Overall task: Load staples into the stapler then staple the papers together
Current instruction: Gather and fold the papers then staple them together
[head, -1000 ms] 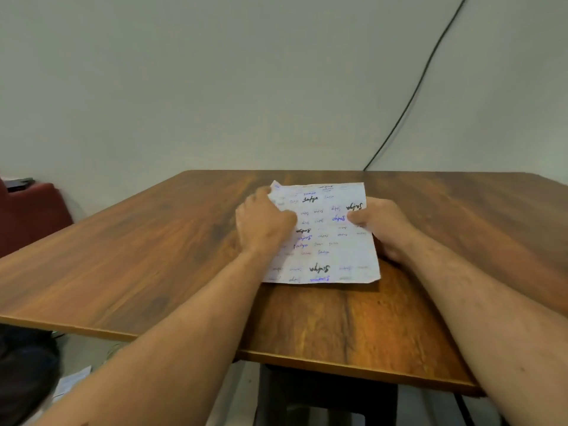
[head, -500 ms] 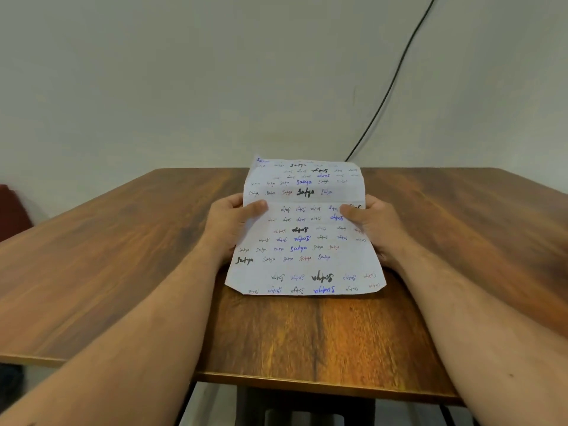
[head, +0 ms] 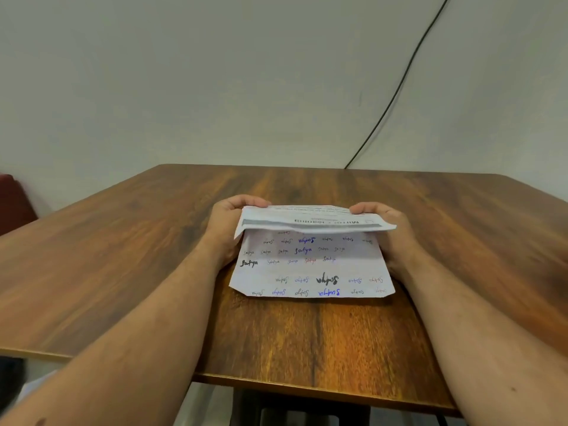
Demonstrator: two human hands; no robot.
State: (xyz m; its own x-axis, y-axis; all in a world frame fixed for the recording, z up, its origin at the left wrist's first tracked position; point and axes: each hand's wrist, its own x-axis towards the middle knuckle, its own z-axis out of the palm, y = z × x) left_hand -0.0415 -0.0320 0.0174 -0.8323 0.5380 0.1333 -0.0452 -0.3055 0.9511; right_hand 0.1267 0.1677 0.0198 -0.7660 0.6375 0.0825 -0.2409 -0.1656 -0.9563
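Note:
White papers (head: 310, 265) covered in handwritten words lie on the wooden table (head: 153, 256) in front of me. Their far half is folded over toward me, showing a printed back side. My left hand (head: 229, 226) grips the left end of the fold with curled fingers. My right hand (head: 390, 232) grips the right end the same way. The near half of the papers rests flat on the table. No stapler or staples are in view.
A black cable (head: 396, 87) runs down the pale wall to the table's far edge. A dark red seat (head: 13, 201) shows at the far left. The table's near edge (head: 307, 385) is close to me.
The papers were held upright by their sides; now their top half is folded down toward me, and both hands have moved up to the fold.

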